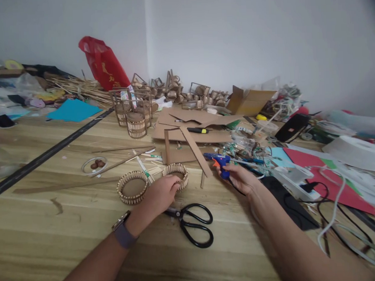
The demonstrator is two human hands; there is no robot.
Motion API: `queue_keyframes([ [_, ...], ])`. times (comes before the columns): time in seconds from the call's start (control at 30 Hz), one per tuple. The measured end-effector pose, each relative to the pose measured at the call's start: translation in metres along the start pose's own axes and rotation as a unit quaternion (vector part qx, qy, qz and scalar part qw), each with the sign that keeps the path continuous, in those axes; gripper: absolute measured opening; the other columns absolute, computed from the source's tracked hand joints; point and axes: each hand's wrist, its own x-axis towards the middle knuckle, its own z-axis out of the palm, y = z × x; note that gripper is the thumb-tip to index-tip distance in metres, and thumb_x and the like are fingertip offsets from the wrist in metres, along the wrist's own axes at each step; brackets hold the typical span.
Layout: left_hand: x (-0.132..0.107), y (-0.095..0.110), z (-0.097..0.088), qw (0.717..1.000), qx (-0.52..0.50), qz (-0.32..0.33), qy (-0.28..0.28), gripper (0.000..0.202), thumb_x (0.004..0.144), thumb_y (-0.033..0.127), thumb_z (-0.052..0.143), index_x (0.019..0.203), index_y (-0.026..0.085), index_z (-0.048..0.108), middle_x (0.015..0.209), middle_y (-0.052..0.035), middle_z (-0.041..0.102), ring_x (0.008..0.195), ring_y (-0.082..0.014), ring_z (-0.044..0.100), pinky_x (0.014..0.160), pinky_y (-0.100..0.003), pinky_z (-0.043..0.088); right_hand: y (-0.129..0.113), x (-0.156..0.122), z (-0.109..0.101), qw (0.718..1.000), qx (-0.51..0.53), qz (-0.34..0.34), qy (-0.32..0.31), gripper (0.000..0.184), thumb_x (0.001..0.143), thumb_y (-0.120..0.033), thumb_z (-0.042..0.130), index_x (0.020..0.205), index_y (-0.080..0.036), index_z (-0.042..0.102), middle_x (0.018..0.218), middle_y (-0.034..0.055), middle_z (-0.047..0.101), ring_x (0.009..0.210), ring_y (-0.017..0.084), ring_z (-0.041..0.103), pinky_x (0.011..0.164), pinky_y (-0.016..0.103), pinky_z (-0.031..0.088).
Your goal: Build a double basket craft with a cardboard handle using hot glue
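Observation:
My left hand (163, 193), with a watch on its wrist, is closed on the near rim of a small round basket (181, 170) made of short wooden sticks and cardboard; the fingertips are partly hidden. A similar round basket (133, 187) stands just left of that hand. My right hand (240, 177) grips a blue hot glue gun (222, 160), its nozzle pointing left toward a bent cardboard strip (194, 150). The strip stands as an angled frame behind the held basket. Black-handled scissors (195, 225) lie in front of my left hand.
Taller handled baskets (136, 124) stand at the back left. Flat cardboard sheets (187, 136) bear a utility knife (198, 130). Cables and a white power strip (296, 183) lie on the right. A ring holding brown balls (97, 164) sits left, near a long black strip (55, 150).

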Motion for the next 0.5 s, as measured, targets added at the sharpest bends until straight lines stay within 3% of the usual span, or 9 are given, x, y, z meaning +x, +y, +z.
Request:
queue_keyframes([
  [0.2, 0.000, 0.001, 0.000, 1.000, 0.013, -0.005, -0.005, 0.024, 0.093, 0.018, 0.041, 0.088, 0.020, 0.064, 0.065, -0.0004, 0.063, 0.070, -0.0191, 0.063, 0.070, -0.029, 0.042, -0.004, 0.012, 0.004, 0.996, -0.084, -0.038, 0.006, 0.017, 0.051, -0.013, 0.053, 0.066, -0.021, 0.059, 0.075, 0.0040, 0.069, 0.075, 0.020, 0.066, 0.071, 0.031, 0.056],
  [0.33, 0.000, 0.002, 0.001, 1.000, 0.021, -0.006, -0.004, 0.024, 0.094, 0.018, 0.041, 0.088, 0.019, 0.064, 0.071, -0.0020, 0.065, 0.072, -0.0191, 0.062, 0.072, -0.029, 0.041, -0.005, 0.019, 0.005, 0.978, -0.184, -0.066, 0.067, 0.009, 0.056, -0.014, 0.058, 0.063, -0.019, 0.058, 0.076, 0.0077, 0.069, 0.089, 0.027, 0.066, 0.080, 0.036, 0.051],
  [0.5, 0.000, 0.001, 0.003, 1.000, 0.026, -0.002, -0.002, 0.024, 0.095, 0.018, 0.040, 0.091, 0.017, 0.064, 0.076, -0.0040, 0.066, 0.076, -0.0206, 0.063, 0.076, -0.032, 0.040, 0.004, 0.012, 0.021, 0.946, -0.263, -0.121, 0.146, 0.015, 0.060, -0.017, 0.069, 0.066, -0.020, 0.056, 0.101, 0.0180, 0.067, 0.125, 0.038, 0.045, 0.101, 0.045, 0.035],
])
